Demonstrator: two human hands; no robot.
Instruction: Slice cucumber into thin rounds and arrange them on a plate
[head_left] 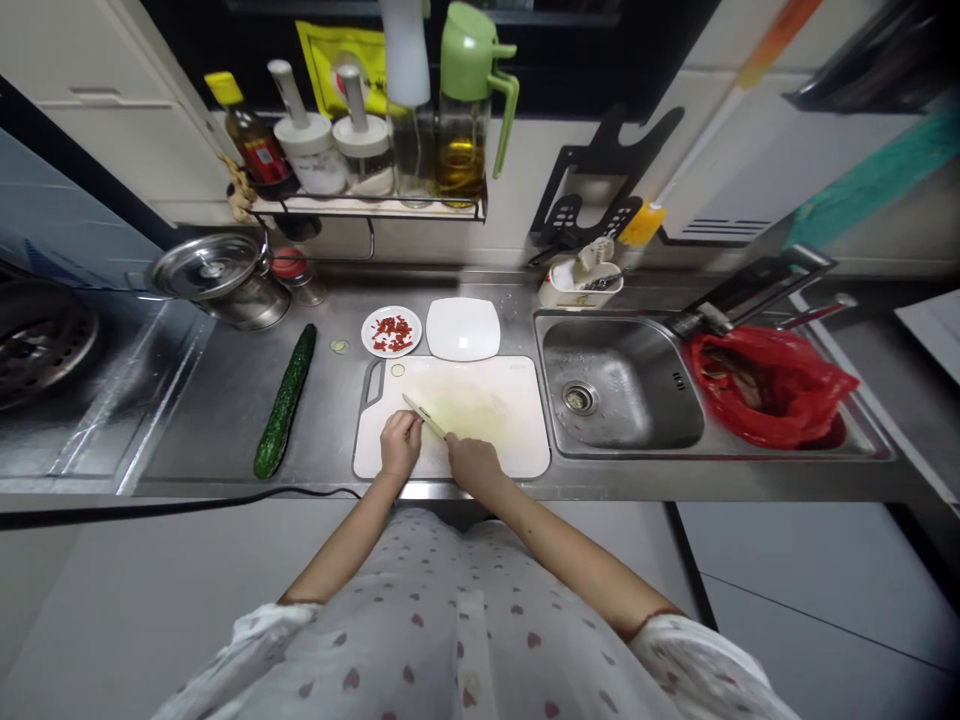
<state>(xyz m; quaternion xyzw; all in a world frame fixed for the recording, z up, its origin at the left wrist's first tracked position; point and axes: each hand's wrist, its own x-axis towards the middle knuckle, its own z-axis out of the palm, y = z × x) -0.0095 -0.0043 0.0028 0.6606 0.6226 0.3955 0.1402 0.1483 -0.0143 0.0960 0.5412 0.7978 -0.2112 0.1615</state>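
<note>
A knife (427,415) is in my right hand (474,465), its pale blade slanting up and left over the white cutting board (525,400). My left hand (401,447) rests on the board just left of the blade, fingers curled together; whatever they may hold is hidden. One thin round pale-green slice (397,370) lies by the board's grey handle, and the middle of the board has a greenish wet stain. Off to the left, a whole dark-green cucumber (285,405) lies on the steel counter. A few slices (338,346) sit on the counter behind the board.
Behind the board stand a plate of chopped red pieces (391,331) and a white square plate (463,329). A sink (622,385) is at right, with a red plastic bag (772,390) beside it. A steel pot (247,300) and red-lidded jar (298,275) stand back left.
</note>
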